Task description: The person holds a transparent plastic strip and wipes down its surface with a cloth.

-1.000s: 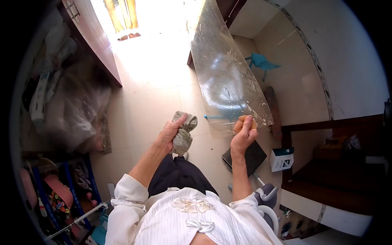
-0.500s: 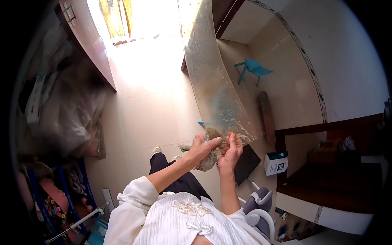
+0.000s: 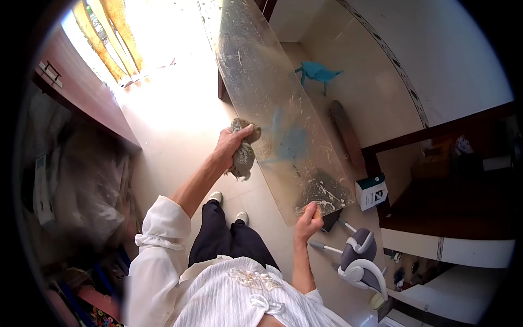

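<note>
A long clear plastic sheet, marked with whitish streaks and specks, stretches from the bright doorway down toward me. My right hand pinches its near edge between thumb and fingers. Bunched in my left hand is a grey-green cloth, held closed against the palm at the sheet's left edge. The thumb lies over the top of the cloth, and its lower end hangs down. Through the sheet a blue shape and a dark patch show.
A blue stool and a skateboard are beyond the sheet on the right. Nearer stand a white and green box and a grey and white chair. Plastic-covered items line the left, beneath an open door.
My left hand has moved up and left with the cloth, away from my right hand. My right hand has gone lower with the sheet's edge, which lies flatter. The view has shifted.
</note>
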